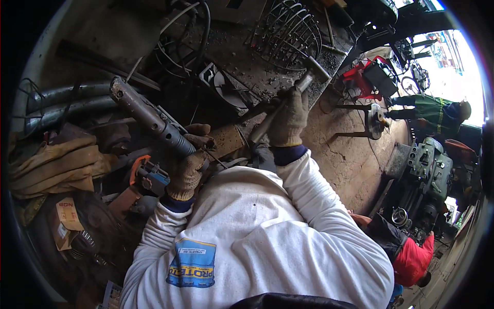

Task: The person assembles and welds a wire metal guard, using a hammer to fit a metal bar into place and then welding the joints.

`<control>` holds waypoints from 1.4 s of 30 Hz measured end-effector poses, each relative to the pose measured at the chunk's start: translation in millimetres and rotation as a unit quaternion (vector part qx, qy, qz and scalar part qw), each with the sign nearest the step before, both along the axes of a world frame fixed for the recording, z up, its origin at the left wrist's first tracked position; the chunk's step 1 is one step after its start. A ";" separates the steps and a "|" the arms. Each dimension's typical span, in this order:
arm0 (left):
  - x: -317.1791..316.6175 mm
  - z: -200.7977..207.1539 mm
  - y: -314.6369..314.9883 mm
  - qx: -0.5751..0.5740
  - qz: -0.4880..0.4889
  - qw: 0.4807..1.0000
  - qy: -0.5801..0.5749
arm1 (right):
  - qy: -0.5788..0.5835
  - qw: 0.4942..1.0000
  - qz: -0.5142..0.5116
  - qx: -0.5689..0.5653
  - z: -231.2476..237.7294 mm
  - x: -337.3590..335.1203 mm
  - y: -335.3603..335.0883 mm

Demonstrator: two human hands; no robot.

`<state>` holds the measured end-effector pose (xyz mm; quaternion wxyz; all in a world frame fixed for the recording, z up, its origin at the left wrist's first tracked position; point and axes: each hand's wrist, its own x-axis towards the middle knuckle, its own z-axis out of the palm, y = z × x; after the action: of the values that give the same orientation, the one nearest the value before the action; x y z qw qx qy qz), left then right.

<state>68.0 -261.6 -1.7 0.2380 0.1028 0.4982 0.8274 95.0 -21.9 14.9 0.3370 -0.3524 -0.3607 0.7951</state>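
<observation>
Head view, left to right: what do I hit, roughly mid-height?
Tan cloth bundle → gloved left hand at the ribbed end of a cylindrical tool → gloved right hand gripping a hammer → stool → green machine.

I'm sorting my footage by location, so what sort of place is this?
Probably a metalworking or repair workshop: a green, lathe-like machine stands nearby, and the right hand grips a hammer near a debris-strewn bench.
</observation>
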 end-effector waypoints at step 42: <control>25.4 11.9 53.2 0.006 0.070 0.997 0.027 | -0.402 0.660 0.323 0.547 44.0 -123.3 348.7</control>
<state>93.4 -208.4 10.2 0.1658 0.0911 0.5053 0.8419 -28.3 326.8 58.9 0.0134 -0.2514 -0.9219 0.2946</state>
